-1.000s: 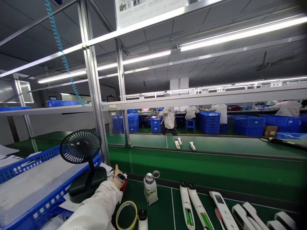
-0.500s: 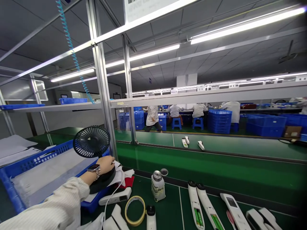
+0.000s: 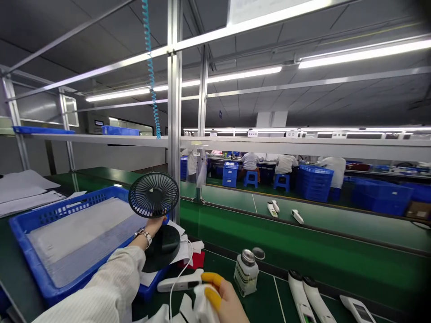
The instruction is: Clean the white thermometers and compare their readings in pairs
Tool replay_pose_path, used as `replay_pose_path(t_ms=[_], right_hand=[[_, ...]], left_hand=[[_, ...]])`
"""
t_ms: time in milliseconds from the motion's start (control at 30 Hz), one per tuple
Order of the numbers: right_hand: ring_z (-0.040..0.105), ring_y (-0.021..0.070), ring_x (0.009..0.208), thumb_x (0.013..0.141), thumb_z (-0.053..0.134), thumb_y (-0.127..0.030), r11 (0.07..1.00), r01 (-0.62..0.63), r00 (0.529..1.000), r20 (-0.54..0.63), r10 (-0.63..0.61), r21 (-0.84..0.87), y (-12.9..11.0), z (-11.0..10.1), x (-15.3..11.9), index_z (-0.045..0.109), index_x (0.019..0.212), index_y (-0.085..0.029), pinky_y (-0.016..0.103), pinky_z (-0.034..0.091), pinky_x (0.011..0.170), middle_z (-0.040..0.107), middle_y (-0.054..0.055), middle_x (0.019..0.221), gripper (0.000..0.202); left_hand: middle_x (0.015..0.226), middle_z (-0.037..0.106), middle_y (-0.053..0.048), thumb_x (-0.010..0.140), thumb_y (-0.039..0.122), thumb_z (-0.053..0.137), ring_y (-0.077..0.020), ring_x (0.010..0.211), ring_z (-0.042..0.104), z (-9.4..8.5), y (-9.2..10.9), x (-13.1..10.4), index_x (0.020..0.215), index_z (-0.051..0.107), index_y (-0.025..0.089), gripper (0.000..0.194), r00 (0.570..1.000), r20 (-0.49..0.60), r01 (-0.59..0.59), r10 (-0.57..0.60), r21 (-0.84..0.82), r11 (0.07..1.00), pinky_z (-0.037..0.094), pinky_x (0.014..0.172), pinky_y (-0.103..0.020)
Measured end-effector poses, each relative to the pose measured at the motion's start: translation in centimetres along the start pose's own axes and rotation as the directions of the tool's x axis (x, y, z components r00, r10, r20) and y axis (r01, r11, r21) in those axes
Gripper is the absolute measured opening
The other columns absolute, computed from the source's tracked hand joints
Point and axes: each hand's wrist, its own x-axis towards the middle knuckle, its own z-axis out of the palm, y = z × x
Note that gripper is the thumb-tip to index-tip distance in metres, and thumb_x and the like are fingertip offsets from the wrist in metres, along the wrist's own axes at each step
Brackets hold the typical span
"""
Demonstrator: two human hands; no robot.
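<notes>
My left hand [image 3: 155, 225] is closed round the neck of a black desk fan [image 3: 154, 195], just under its round grille; some fingers are hidden behind it. The fan's dark base [image 3: 161, 255] rests at the corner of a blue crate. Yellow covers sit on the thumb and finger of my right hand [image 3: 230, 298], which pinches a white object [image 3: 202, 303] whose kind I cannot make out. Beside that hand lies a white handheld device [image 3: 180, 281] with a small screen. A white cable [image 3: 173, 291] runs down past it. A bottle with a metal top [image 3: 246, 273] stands to the right.
The blue crate [image 3: 37, 273] holds whitish sheets. More white handheld devices [image 3: 301, 296] lie at right, and several on the far green surface [image 3: 235, 202]. A metal post [image 3: 174, 107] rises behind the fan. Co-workers in white [image 3: 251, 160] sit beyond.
The view has swung left. My left hand has shifted up from near the fan's base to its neck. My right hand has come into view with a white object, where the tape roll lay.
</notes>
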Motion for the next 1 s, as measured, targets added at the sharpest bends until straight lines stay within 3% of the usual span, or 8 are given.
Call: replay_pose_path(t_ms=[67,133,233,367,500,633,767,1000], right_hand=[[0.061,0.027,0.101,0.072,0.057,-0.031,0.996,-0.025,0.999,-0.025,0.027,0.08,0.0,0.7,2.4,0.067,0.097,-0.012,0.034,0.044,0.09,0.068,0.012,0.103,0.033],[0.06,0.0291,0.102,0.07,0.058,-0.037,0.994,-0.021,0.999,-0.044,0.025,0.107,0.2,1.0,4.2,0.067,0.095,-0.009,0.035,0.043,0.09,0.069,0.014,0.1,0.038],[0.06,0.0267,0.104,0.072,0.056,-0.041,0.986,-0.054,0.999,0.009,0.053,0.155,0.7,2.0,6.0,0.06,0.109,-0.007,0.034,0.041,0.092,0.07,0.014,0.098,0.05],[0.066,0.0221,0.094,0.084,0.038,-0.047,0.969,-0.14,0.988,0.09,0.124,0.203,1.2,5.6,8.2,0.032,0.136,-0.008,0.036,0.045,0.087,0.072,0.011,0.088,0.065],[0.057,0.023,0.11,0.085,0.044,-0.039,0.986,-0.108,0.992,0.074,0.099,0.128,1.3,8.6,11.0,0.046,0.125,-0.006,0.034,0.043,0.092,0.062,0.017,0.114,0.052],[0.041,0.024,0.124,0.084,0.055,-0.026,1.0,-0.006,0.999,0.048,0.007,-0.021,0.3,9.3,13.7,0.055,0.113,-0.012,0.044,0.03,0.103,0.05,0.012,0.129,0.032],[0.057,0.0218,0.098,0.085,0.057,-0.03,0.992,-0.016,0.991,0.131,0.032,-0.123,-1.4,10.2,15.4,0.06,0.098,-0.013,0.044,0.044,0.087,0.061,0.005,0.106,0.022],[0.061,0.015,0.078,0.088,0.053,-0.03,0.971,-0.2,0.964,0.153,0.219,-0.129,-2.8,13.1,16.4,0.054,0.108,-0.014,0.032,0.053,0.067,0.06,0.005,0.098,0.025]], left_hand=[[0.095,0.062,-0.005,0.086,0.037,0.05,-0.0157,0.079,0.06,0.0,0.1,0.7,0.1,0.058,0.014,0.028,0.997,-0.045,0.051,-0.055,-0.095,0.994,0.051,0.07,-0.035],[0.089,0.062,-0.004,0.086,0.04,0.048,-0.0146,0.075,0.059,-1.3,0.5,1.5,0.095,0.058,0.014,0.03,0.994,-0.094,0.042,-0.06,-0.182,0.982,0.051,0.069,-0.034],[0.077,0.061,-0.001,0.087,0.045,0.043,-0.0129,0.068,0.058,-4.8,1.5,2.8,0.085,0.059,0.014,0.034,0.987,-0.164,-0.041,-0.007,-0.289,0.956,0.049,0.066,-0.032],[0.061,0.054,0.003,0.085,0.051,0.044,-0.0114,0.058,0.053,-9.8,2.7,3.4,0.07,0.055,0.015,0.04,0.971,-0.231,-0.142,0.059,-0.361,0.922,0.046,0.063,-0.03],[0.055,0.053,0.002,0.078,0.057,0.049,-0.0133,0.056,0.052,-12.5,2.9,1.8,0.06,0.051,0.018,0.043,0.965,-0.24,-0.202,0.107,-0.415,0.887,0.043,0.061,-0.028],[0.056,0.052,0.002,0.076,0.057,0.051,-0.0133,0.055,0.053,-13.3,2.7,0.1,0.061,0.049,0.018,0.041,0.97,-0.218,-0.199,0.103,-0.482,0.853,0.043,0.059,-0.027],[0.057,0.052,0.002,0.076,0.056,0.051,-0.0126,0.056,0.052,-13.4,2.6,-0.8,0.061,0.05,0.017,0.042,0.98,-0.177,-0.168,0.086,-0.524,0.835,0.042,0.058,-0.026],[0.058,0.052,0.002,0.075,0.056,0.053,-0.013,0.058,0.051,-13.6,2.6,-1.3,0.059,0.051,0.018,0.042,0.983,-0.164,-0.161,0.086,-0.531,0.832,0.041,0.059,-0.025]])
